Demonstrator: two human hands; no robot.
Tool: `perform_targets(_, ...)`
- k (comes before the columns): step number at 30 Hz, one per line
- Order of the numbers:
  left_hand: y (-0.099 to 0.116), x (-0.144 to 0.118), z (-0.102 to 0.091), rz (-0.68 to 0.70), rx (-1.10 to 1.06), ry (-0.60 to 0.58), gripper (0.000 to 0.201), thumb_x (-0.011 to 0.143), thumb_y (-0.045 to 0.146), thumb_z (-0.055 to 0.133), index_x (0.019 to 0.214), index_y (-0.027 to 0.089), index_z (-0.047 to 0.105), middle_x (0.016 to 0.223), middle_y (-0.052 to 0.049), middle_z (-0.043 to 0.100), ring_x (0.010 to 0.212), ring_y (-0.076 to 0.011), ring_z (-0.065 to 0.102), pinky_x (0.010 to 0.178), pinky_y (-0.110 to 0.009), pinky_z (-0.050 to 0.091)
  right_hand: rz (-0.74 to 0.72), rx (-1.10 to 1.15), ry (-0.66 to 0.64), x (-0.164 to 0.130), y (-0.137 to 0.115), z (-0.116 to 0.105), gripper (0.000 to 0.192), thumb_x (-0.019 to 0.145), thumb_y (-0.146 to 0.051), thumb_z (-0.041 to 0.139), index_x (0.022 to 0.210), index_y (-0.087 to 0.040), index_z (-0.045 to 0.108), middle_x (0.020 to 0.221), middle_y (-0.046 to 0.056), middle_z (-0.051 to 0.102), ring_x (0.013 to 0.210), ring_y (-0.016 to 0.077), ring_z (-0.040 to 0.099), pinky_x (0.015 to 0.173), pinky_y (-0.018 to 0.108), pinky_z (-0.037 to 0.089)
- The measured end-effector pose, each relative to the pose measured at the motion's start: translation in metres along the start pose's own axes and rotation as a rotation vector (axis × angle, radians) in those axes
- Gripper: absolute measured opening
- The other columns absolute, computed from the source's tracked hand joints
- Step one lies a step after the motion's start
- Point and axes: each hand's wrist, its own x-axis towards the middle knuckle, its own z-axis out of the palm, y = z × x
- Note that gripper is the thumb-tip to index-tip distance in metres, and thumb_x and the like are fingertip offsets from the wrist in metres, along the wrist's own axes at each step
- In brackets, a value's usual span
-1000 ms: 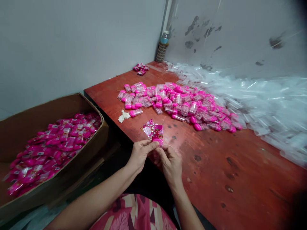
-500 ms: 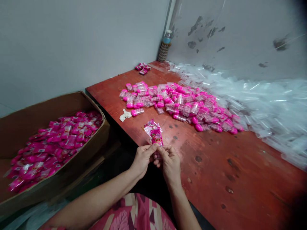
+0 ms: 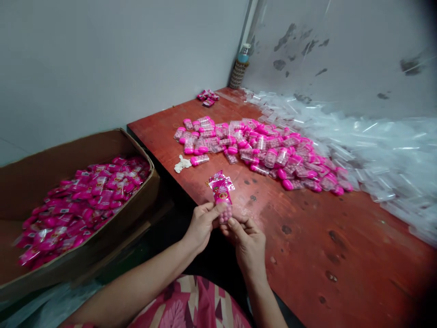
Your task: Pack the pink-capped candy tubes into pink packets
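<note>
1. At lower centre of the frame, the left hand (image 3: 201, 224) is closed in a thumb-and-finger pinch on the printed pink sleeve (image 3: 222, 195); the right hand (image 3: 247, 239) is curled shut around the lower end of the small candy bottle (image 3: 226, 215), which pokes out of the sleeve's bottom. Both are held just above the near edge of the red surface (image 3: 307, 246).

2. Slip risk: the sleeve is gripped at one edge only. A loose pinch could let the film skew or bunch on the bottle.

3. Drop risk: the work is held over the surface edge. A released bottle could fall into the dark gap between the surface and the cardboard box (image 3: 68, 150) at left, rather than into the wrapped pieces there.

4. Spare sleeves (image 3: 218, 178) lie fanned just behind the hands; a forearm sweep could scatter them.

5. The heap of unwrapped bottles (image 3: 266, 152) at frame centre is rounded and loosely piled; a nudge could roll pieces into the clear plastic heap (image 3: 375, 150) at right, mixing the stock.

6. Whether the bottle's cap is fully seated cannot be told; it is hidden by the sleeve.
</note>
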Motion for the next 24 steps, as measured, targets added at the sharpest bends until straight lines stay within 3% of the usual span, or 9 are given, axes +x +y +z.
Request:
perform_targets(4,0.004,0.005,-0.001,-0.045,-0.073,0.014,0.025,0.063,0.032,0.069,0.066,0.009,0.060,0.060,-0.003,0.059,0.053,-0.0092,0.052,0.057,-0.024,0.044,-0.081,-0.100,0.000,-0.004,-0.003,0.000,0.022,0.068,-0.028,0.068,0.085,-0.016,0.062,0.076,0.003,0.068,0.064,0.0146,0.064,0.064,0.028,0.054)
perform_targets(9,0.004,0.005,-0.003,-0.047,-0.009,0.013,0.024,0.059,0.028,0.072,0.066,0.008,0.062,0.058,-0.004,0.061,0.050,-0.0095,0.053,0.054,-0.023,0.044,-0.050,-0.022,0.013,-0.002,0.001,-0.001,0.020,0.069,-0.029,0.067,0.082,-0.015,0.062,0.068,0.003,0.066,0.055,0.0139,0.062,0.057,0.029,0.054)
perform_targets(15,0.002,0.004,-0.002,-0.040,-0.063,0.024,0.024,0.061,0.030,0.071,0.066,0.008,0.061,0.060,-0.005,0.061,0.053,-0.0104,0.055,0.057,-0.025,0.044,-0.192,-0.245,0.015,-0.010,-0.004,-0.003,0.017,0.069,-0.026,0.067,0.084,-0.018,0.064,0.081,0.004,0.068,0.073,0.0162,0.063,0.072,0.031,0.053)
perform_targets(20,0.010,0.002,-0.005,-0.052,0.005,-0.138,0.021,0.068,0.027,0.066,0.070,0.006,0.065,0.058,-0.006,0.060,0.048,-0.0089,0.051,0.055,-0.024,0.043,-0.028,-0.001,-0.039,-0.009,-0.006,-0.004,0.011,0.065,-0.023,0.070,0.071,-0.017,0.063,0.061,-0.001,0.065,0.051,0.0107,0.060,0.053,0.022,0.052)
perform_targets(24,0.017,0.000,-0.007,-0.083,0.090,-0.210,0.020,0.066,0.025,0.067,0.070,0.006,0.066,0.062,-0.007,0.062,0.052,-0.0104,0.054,0.055,-0.024,0.042,-0.053,-0.010,0.002,-0.013,-0.006,-0.002,0.013,0.066,-0.023,0.069,0.076,-0.016,0.064,0.066,0.001,0.066,0.057,0.0116,0.062,0.057,0.022,0.051)
